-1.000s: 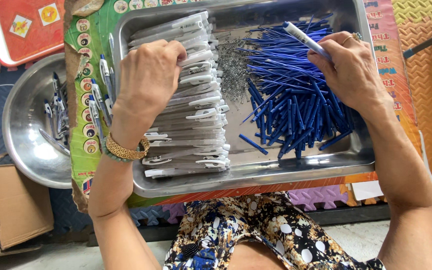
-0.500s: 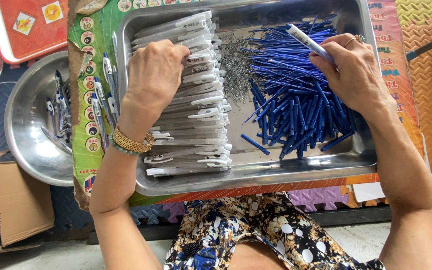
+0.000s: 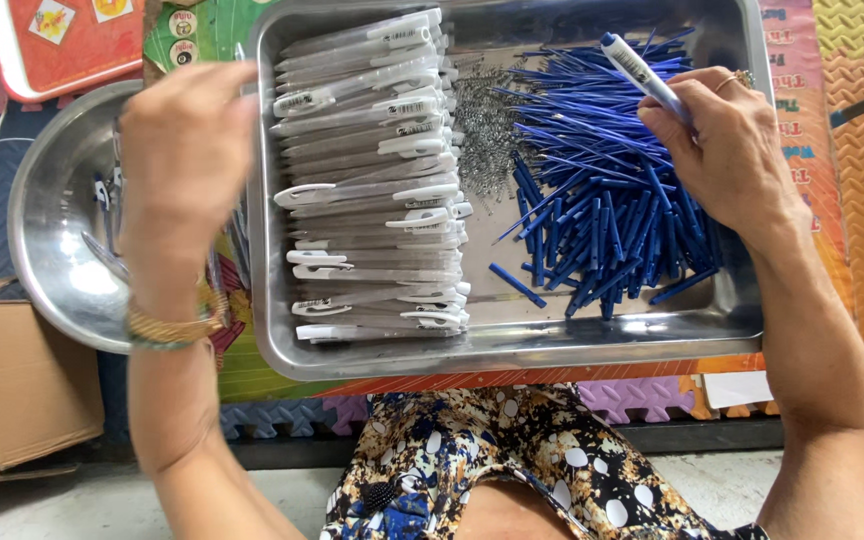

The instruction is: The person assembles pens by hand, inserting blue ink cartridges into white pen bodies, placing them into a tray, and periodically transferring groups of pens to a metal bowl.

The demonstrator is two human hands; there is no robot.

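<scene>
A steel tray (image 3: 512,352) holds a stack of white pen barrels (image 3: 372,180) on its left, a heap of small metal springs (image 3: 482,120) in the middle and a pile of blue refills (image 3: 602,210) on the right. My right hand (image 3: 732,150) rests over the refills, holding one white-and-blue pen (image 3: 637,70) pointing up-left. My left hand (image 3: 187,150) is blurred with motion over the tray's left rim, between the barrels and a steel bowl (image 3: 52,240). Whether it holds anything is unclear.
The steel bowl at the left holds several pens. A red tray (image 3: 62,40) lies at the top left and a cardboard box (image 3: 37,380) at the lower left. Coloured foam mats (image 3: 862,150) cover the floor. My patterned clothing (image 3: 512,470) is below the tray.
My left hand has lifted off the white barrels and swung left toward the bowl. My right hand has stayed over the refills with the pen.
</scene>
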